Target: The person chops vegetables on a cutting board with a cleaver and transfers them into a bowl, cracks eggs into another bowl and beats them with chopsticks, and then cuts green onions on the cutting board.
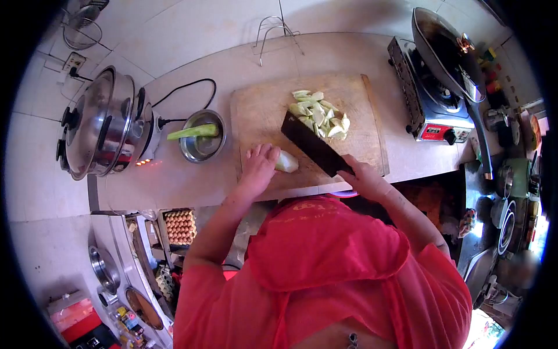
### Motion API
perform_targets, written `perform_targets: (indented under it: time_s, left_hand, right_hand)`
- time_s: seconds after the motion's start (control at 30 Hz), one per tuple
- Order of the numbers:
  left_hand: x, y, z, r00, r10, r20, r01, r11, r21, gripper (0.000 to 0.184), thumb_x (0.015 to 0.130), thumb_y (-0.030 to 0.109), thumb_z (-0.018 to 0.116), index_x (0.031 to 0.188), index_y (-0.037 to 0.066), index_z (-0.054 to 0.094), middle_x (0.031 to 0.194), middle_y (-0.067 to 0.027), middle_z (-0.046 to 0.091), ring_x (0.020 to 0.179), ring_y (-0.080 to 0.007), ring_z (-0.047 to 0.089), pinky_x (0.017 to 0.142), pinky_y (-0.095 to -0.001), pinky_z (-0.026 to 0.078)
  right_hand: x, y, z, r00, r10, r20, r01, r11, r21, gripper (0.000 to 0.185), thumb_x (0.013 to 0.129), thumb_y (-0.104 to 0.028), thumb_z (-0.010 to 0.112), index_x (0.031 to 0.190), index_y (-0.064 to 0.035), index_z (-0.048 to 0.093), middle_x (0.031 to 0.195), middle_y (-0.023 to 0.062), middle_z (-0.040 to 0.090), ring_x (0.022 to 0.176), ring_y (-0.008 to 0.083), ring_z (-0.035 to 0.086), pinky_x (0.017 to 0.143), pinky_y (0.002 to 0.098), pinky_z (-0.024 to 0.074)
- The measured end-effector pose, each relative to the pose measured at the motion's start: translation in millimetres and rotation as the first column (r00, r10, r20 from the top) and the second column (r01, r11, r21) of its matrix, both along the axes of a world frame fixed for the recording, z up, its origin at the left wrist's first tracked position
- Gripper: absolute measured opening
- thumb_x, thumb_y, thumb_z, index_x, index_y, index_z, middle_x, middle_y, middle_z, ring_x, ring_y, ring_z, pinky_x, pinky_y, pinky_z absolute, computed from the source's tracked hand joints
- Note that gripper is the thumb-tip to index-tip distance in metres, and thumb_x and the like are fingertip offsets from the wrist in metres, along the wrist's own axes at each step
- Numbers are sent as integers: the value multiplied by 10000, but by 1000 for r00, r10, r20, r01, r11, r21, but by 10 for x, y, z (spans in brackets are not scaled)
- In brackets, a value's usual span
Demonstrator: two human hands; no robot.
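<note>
My left hand (260, 167) is closed on one end of a pale green peeled vegetable piece (286, 162), pressed to a wooden cutting board (256, 110). Its exact kind I cannot tell. In my right hand (363, 177) is the handle of a dark, broad-bladed cleaver (314, 144). The blade slants across the board, between the held piece and a pile of cut pale green chunks (319, 116). Left of the board, a long peeled green vegetable (199, 132) lies across a metal bowl (203, 152), one end sticking out over the rim.
A steel steamer pot (96, 125) with a lid and cord stands at the left. At the right is a portable gas stove (436, 110) carrying a wok (444, 49). A wire rack (273, 35) is behind the board. Eggs in a tray (181, 227) sit below the counter.
</note>
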State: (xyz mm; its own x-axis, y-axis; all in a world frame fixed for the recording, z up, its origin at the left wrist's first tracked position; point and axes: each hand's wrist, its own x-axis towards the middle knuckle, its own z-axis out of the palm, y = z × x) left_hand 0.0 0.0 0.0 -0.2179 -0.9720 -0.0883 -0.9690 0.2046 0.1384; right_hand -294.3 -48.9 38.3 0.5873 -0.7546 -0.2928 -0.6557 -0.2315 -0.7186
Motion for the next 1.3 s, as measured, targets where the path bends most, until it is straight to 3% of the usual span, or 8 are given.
perform_targets:
  time_s: [0.07, 0.17, 0.27, 0.4, 0.8, 0.9, 1.1, 1.3]
  left_hand:
    - [37, -84, -82, 998, -27, -56, 27, 1000, -1, 537, 714, 181, 675, 1201, 98, 464, 1276, -137, 416, 1212, -305, 368, 1004, -460, 290]
    - [-6, -331, -285, 998, -70, 6, 69, 958, -279, 456, 745, 154, 629, 1168, 69, 483, 1234, -136, 449, 1189, -308, 391, 1004, -444, 297]
    - [-42, -469, -186, 987, -106, -117, 63, 943, -326, 411, 765, 139, 588, 1154, 53, 489, 1240, -141, 452, 1194, -318, 390, 1000, -445, 304]
    - [-30, -419, -261, 994, -98, -44, 79, 946, -315, 521, 709, 101, 646, 1196, 66, 464, 1262, -130, 421, 1182, -324, 387, 973, -438, 340]
    - [-25, -246, -220, 989, -66, -135, 18, 944, -330, 432, 731, 130, 617, 1145, 91, 499, 1247, -140, 441, 1149, -318, 416, 961, -432, 354]
    - [8, -197, -267, 986, -73, -148, 21, 944, -329, 421, 727, 131, 615, 1134, 109, 510, 1244, -136, 446, 1148, -322, 415, 953, -429, 362]
    - [32, -149, -168, 989, -63, -130, 20, 950, -312, 351, 741, 117, 584, 1089, 115, 537, 1205, -123, 466, 1126, -317, 426, 940, -423, 370]
    - [26, -53, -153, 993, 2, -120, -30, 972, -231, 362, 747, 116, 599, 1103, 119, 539, 1164, -115, 477, 1087, -307, 442, 920, -434, 374]
  right_hand:
    - [0, -42, -5, 998, -57, 23, 56, 998, 15, 307, 863, -252, 562, 1091, -69, 466, 853, 234, 606, 824, 402, 593, 693, 459, 465]
    - [-35, -84, 13, 995, -24, 97, 33, 994, -100, 287, 870, -249, 545, 1079, -68, 472, 839, 228, 604, 814, 405, 591, 678, 461, 463]
    - [61, -8, 334, 997, -60, 57, 67, 990, -128, 285, 877, -245, 528, 1086, -60, 467, 860, 224, 602, 816, 405, 589, 686, 470, 457]
    - [106, 58, 191, 990, 34, -136, -48, 993, -103, 316, 882, -245, 515, 1131, -65, 444, 926, 220, 599, 840, 402, 586, 722, 481, 456]
    - [108, 76, 287, 999, 8, -37, -11, 996, -84, 295, 878, -237, 514, 1104, -59, 446, 889, 217, 603, 858, 401, 581, 744, 478, 451]
    - [141, 119, 211, 990, 44, -136, -52, 997, -56, 289, 877, -240, 514, 1088, -55, 444, 894, 216, 603, 855, 402, 581, 740, 487, 447]
    - [164, 118, 373, 994, 36, -104, -36, 999, 2, 262, 884, -251, 502, 1042, -52, 441, 844, 220, 607, 802, 416, 586, 715, 512, 439]
    - [207, 137, 55, 974, 77, -211, -102, 988, -113, 267, 876, -238, 518, 1041, -42, 440, 830, 225, 598, 790, 410, 581, 686, 486, 447]
